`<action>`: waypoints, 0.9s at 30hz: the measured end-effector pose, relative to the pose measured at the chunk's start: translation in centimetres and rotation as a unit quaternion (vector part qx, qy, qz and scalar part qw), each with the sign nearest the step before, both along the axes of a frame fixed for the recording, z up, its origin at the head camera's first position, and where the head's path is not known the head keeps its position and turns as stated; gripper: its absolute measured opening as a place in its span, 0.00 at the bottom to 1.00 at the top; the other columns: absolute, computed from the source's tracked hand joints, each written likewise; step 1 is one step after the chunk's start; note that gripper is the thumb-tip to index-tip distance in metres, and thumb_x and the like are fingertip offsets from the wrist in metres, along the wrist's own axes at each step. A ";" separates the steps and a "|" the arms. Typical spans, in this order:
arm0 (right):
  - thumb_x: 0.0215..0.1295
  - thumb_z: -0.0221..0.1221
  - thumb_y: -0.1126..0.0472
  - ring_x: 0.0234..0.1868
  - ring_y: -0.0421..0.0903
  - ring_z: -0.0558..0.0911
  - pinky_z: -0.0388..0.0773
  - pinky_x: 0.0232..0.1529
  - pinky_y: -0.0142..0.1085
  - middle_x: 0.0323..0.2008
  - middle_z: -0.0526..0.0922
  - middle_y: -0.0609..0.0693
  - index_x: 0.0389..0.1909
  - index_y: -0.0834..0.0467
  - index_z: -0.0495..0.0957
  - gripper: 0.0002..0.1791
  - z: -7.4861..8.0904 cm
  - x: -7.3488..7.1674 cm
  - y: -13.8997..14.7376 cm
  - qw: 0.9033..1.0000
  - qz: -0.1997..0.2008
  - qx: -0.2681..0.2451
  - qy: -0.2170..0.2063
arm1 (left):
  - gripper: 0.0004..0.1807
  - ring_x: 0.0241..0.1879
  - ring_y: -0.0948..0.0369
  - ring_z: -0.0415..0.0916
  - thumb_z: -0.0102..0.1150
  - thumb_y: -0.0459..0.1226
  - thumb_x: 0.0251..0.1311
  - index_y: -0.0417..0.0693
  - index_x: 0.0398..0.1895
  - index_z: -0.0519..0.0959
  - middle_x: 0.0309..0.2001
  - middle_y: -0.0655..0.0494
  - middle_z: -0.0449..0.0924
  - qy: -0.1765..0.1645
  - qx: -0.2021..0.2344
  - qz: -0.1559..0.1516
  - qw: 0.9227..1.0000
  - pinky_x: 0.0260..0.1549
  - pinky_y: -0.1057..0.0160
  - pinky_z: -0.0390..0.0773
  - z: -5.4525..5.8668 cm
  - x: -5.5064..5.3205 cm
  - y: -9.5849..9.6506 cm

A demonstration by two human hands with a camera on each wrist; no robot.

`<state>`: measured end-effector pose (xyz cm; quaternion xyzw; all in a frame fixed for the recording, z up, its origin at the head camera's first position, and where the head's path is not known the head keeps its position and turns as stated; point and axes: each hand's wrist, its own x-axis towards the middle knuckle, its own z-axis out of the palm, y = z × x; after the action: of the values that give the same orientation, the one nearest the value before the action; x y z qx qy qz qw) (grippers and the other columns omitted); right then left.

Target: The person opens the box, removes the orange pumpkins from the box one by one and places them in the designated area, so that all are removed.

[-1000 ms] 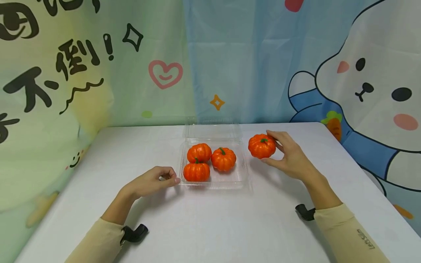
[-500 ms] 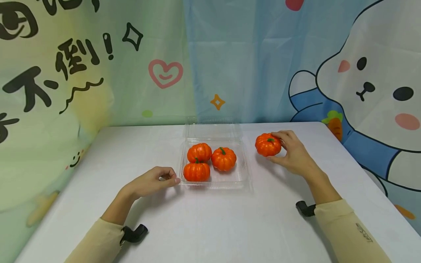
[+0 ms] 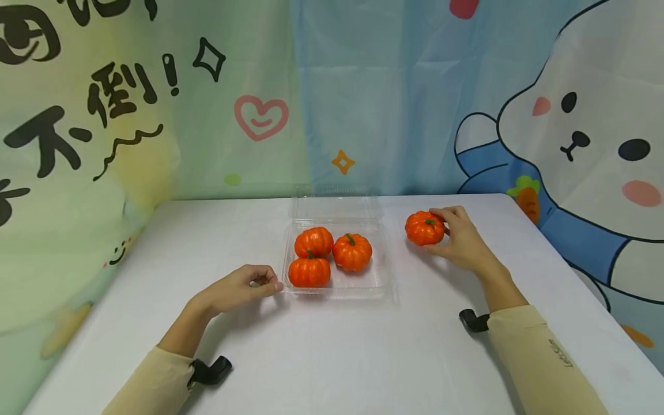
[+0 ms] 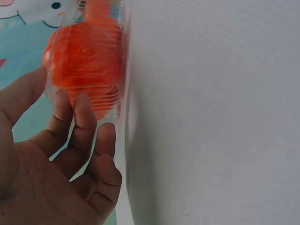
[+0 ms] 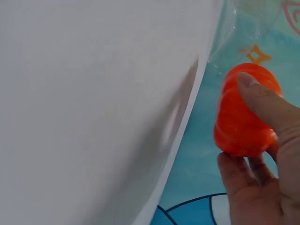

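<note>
Nearest to me, I see both forearms in beige sleeves reaching out over the white bench, with a black strap at each wrist. My left hand rests on the bench just short of the near-left corner of the clear plastic clamshell tray; its fingers are loosely curled and the fingertips lie against the tray's ribbed wall, gripping nothing that I can make out. Through that wall the left wrist view shows the near-left pumpkin right beside the fingers.

The tray sits around the middle of the bench and holds three small orange pumpkins with green stems: one at the near left, one behind it at the far left, and one just to their right, all three packed close together. The tray's transparent lid lies open toward the far edge.

To the right of the tray, apart from it and nearer the bench's right edge, my right hand grasps a fourth pumpkin, which rests on the bench. The thumb and fingers are curled round its right side; the right wrist view shows the thumb pressed across its ribbed skin and the other fingers underneath.

Beyond the far edge hangs a cartoon backdrop with a white rabbit.
</note>
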<state>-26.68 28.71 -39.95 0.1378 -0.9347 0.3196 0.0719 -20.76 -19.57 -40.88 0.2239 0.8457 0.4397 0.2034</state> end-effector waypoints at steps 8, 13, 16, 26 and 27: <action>0.55 0.76 0.65 0.65 0.68 0.67 0.68 0.66 0.62 0.64 0.60 0.69 0.73 0.67 0.63 0.47 -0.6 -1.1 -0.4 0.999 -0.021 -0.002 -0.048 | 0.15 0.47 0.55 0.75 0.58 0.47 0.73 0.44 0.42 0.81 0.41 0.50 0.82 0.002 -0.008 -0.013 1.000 0.48 0.57 0.70 -0.1 -0.1 -0.1; 0.56 0.75 0.61 0.65 0.69 0.67 0.68 0.66 0.63 0.67 0.58 0.70 0.74 0.68 0.61 0.48 -0.2 -1.5 0.0 0.996 -0.026 0.020 -0.078 | 0.14 0.46 0.55 0.74 0.58 0.47 0.73 0.45 0.42 0.81 0.41 0.51 0.82 0.003 -0.013 -0.014 1.000 0.46 0.58 0.71 0.1 -0.3 0.1; 0.57 0.75 0.61 0.65 0.70 0.67 0.68 0.66 0.64 0.68 0.57 0.72 0.73 0.69 0.61 0.47 0.0 -1.9 0.3 0.995 -0.028 0.033 -0.090 | 0.13 0.46 0.55 0.74 0.58 0.47 0.73 0.47 0.42 0.81 0.41 0.51 0.81 -0.002 -0.011 -0.016 1.000 0.46 0.58 0.70 0.1 -0.5 0.2; 0.54 0.77 0.58 0.67 0.72 0.64 0.60 0.69 0.67 0.68 0.55 0.74 0.73 0.70 0.58 0.51 -0.4 -3.3 -0.1 0.992 -0.023 0.044 -0.112 | 0.14 0.45 0.55 0.73 0.57 0.46 0.73 0.43 0.43 0.80 0.40 0.50 0.81 0.000 -0.014 -0.024 1.000 0.45 0.59 0.71 0.0 -0.5 -0.2; 0.55 0.77 0.58 0.67 0.72 0.64 0.60 0.69 0.68 0.68 0.54 0.74 0.73 0.70 0.58 0.51 -0.4 -3.3 -0.2 0.992 -0.023 0.044 -0.115 | 0.14 0.45 0.55 0.73 0.57 0.46 0.73 0.43 0.43 0.80 0.40 0.50 0.81 -0.001 -0.015 -0.024 1.000 0.45 0.59 0.71 0.0 -0.5 -0.2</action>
<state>-29.99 28.53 -40.31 0.0815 -0.9528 0.2905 -0.0345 -21.21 -19.81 -40.87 0.2404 0.8465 0.4220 0.2181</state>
